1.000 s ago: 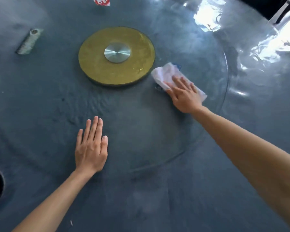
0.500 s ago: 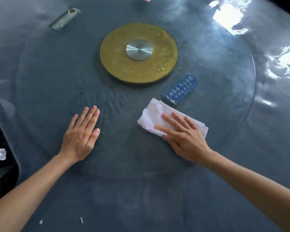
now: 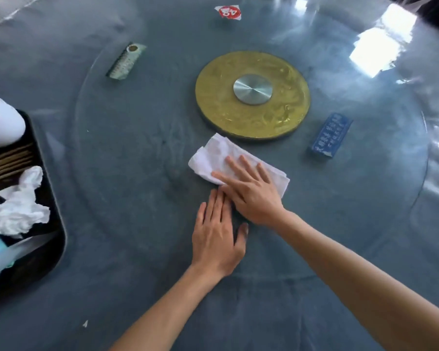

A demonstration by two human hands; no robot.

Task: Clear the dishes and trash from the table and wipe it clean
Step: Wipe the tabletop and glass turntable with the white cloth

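On the grey table [image 3: 137,287], head view, near its middle: right hand [image 3: 253,196], fingers straight and slightly spread, pressing flat on a folded white cloth [image 3: 218,153]. Left hand [image 3: 217,236], fingers straight and close together, palm down on the glass turntable [image 3: 127,173], its fingertips touching the right hand's edge. Just beyond the cloth: gold disc [image 3: 253,122] with a silver centre cap [image 3: 253,89]. Right of the disc: blue sign block [image 3: 331,134], white lettering. Far left of the disc: green-and-silver packet [image 3: 126,61], lying flat. Far edge: red-and-white number tag [image 3: 229,11]. Left edge: dark tray [image 3: 54,206] holding crumpled tissues [image 3: 18,211], chopsticks [image 3: 8,160] and a white cup [image 3: 0,120].
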